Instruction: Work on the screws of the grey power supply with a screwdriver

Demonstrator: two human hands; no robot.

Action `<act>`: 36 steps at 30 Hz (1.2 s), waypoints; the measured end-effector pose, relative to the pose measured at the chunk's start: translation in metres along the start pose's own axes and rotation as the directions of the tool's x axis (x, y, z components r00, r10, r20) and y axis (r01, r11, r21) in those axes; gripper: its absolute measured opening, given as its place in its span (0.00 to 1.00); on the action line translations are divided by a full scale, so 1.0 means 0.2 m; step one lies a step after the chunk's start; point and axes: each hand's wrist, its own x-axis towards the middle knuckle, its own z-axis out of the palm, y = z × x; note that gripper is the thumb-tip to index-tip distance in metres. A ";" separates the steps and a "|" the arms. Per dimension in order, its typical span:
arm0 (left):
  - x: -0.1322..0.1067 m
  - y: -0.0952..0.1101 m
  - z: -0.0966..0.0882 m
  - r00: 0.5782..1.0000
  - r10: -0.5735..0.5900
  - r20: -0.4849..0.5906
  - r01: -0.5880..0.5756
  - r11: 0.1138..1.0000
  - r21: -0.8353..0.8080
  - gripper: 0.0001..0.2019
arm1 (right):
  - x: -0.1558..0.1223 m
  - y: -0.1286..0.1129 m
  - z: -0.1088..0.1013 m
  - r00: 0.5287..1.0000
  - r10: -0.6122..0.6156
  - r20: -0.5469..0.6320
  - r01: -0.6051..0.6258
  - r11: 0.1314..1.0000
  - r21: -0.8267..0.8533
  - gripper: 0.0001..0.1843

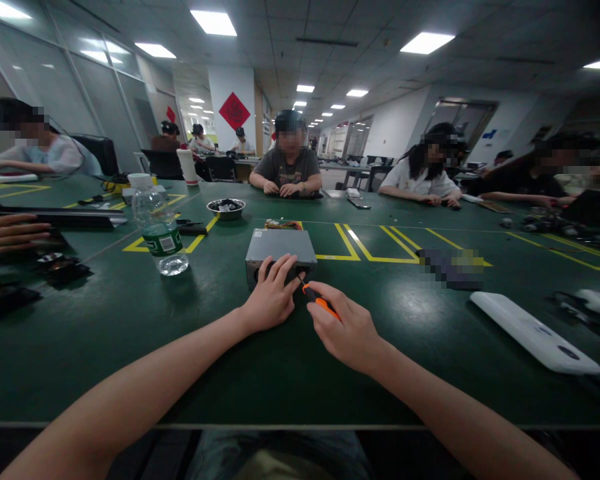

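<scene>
A grey metal computer power supply (281,246) sits on the green table in front of me, its bundle of coloured cables (283,225) at the far side. My left hand (274,293) grips its near side, fingers bent over the front edge. An orange and black screwdriver (323,303) is in my right hand (347,327), its handle wrapped by the fingers. The thin shaft points up and left to the near face's right part, close to my left fingertips. Whether the tip sits in a screw is too small to tell.
A water bottle (163,230) stands left of the power supply. Behind are a metal bowl (226,209) of dark parts and a white cup (187,167). A white oblong device (535,331) lies at right. Another person's hand (10,233) is at far left; several people sit around.
</scene>
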 end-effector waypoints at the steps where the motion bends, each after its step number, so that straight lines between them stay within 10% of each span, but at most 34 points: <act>1: 0.00 0.00 0.00 1.000 -0.002 0.001 0.002 1.000 -0.001 0.24 | 0.00 0.00 0.00 1.000 -0.026 0.004 0.026 1.000 0.000 0.11; 36: 0.00 0.00 0.00 1.000 -0.001 0.006 0.001 1.000 0.017 0.24 | -0.01 0.00 0.01 0.997 -0.069 0.036 0.069 0.997 0.020 0.15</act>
